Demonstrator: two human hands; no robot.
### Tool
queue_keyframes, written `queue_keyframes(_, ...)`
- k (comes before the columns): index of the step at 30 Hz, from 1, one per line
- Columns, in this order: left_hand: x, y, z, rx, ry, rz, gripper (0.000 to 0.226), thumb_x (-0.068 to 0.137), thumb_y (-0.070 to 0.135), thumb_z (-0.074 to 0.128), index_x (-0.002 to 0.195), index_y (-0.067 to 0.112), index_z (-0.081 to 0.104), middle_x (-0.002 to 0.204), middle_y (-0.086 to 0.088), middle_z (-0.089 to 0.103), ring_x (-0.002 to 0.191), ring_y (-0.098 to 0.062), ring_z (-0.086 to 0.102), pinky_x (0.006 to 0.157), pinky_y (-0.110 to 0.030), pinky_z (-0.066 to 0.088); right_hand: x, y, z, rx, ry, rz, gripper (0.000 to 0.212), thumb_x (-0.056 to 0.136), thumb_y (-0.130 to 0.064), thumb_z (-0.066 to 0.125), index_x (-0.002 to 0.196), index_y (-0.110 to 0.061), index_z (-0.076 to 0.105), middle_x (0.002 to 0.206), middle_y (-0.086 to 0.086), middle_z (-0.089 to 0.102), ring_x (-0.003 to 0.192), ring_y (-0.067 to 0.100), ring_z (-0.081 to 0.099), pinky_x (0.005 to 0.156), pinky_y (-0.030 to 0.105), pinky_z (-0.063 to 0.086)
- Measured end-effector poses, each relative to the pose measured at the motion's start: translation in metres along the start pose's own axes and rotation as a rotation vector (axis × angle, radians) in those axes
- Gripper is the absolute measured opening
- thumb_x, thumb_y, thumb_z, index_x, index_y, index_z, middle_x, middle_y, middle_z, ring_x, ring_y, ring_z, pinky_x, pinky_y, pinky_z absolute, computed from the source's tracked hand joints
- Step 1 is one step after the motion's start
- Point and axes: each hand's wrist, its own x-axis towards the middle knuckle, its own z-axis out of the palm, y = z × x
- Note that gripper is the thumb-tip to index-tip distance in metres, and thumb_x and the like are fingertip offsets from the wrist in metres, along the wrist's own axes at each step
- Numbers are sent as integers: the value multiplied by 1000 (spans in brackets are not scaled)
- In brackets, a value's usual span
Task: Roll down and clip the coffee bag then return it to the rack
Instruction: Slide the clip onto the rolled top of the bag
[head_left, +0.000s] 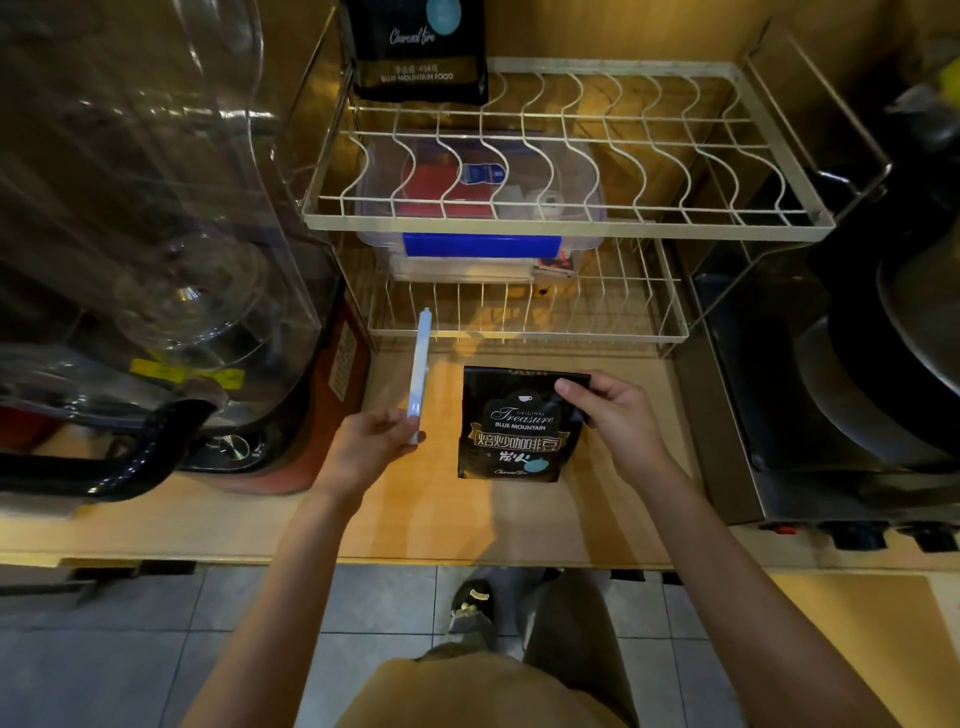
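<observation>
A black coffee bag with white and gold print lies on the wooden counter, its top edge rolled down. My right hand pinches the bag's upper right corner. My left hand holds the near end of a long pale blue clip, which points away from me, left of the bag and apart from it. The white wire rack stands behind the bag, with a second black coffee bag upright at the back left of its top shelf.
A clear plastic box with a blue latch sits on the rack's lower shelf. A large glass-jar appliance with a black handle fills the left. A dark metal appliance stands at the right. Tiled floor lies below the counter edge.
</observation>
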Motion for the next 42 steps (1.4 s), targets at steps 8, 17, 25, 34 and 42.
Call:
queue_keyframes(8, -22, 30, -22, 337, -184, 297, 12, 83, 13, 59, 92, 18, 66, 104, 0, 66, 93, -11, 60, 78, -20, 49, 0, -2, 1, 5, 18, 11, 14, 83, -4, 62, 78, -16, 67, 56, -12, 69, 51, -6, 60, 45, 5, 42)
queue_keyframes(17, -3, 45, -7, 434, -187, 432, 28, 83, 9, 59, 108, 22, 56, 114, 9, 56, 107, -6, 53, 88, -25, 48, 1, -3, -3, -22, 1, 14, 11, 81, -3, 64, 83, -13, 69, 59, -8, 70, 51, -5, 60, 47, 6, 42)
queue_keyframes(25, 23, 50, -8, 353, -462, 378, 47, 82, 8, 60, 119, 33, 45, 117, 17, 56, 110, 8, 53, 88, -14, 47, 7, -14, -18, -175, -158, 121, 16, 83, -4, 61, 94, -12, 70, 77, -2, 67, 60, 0, 58, 51, 11, 40)
queue_keyframes(34, 18, 41, 23, 180, -409, 348, 37, 84, 10, 56, 118, 23, 49, 106, 13, 60, 98, 2, 59, 85, -21, 52, 14, -21, -21, -329, -225, 30, 14, 82, -8, 64, 95, -10, 70, 85, -4, 69, 73, 0, 65, 63, 8, 49)
queue_keyframes(42, 11, 28, 34, -31, -302, 328, 32, 83, 3, 56, 104, 26, 54, 97, 3, 65, 84, 1, 66, 70, -16, 56, 12, -12, -15, -644, -49, -232, 18, 79, -18, 70, 95, -12, 72, 106, -2, 48, 110, 14, 36, 93, 22, 32)
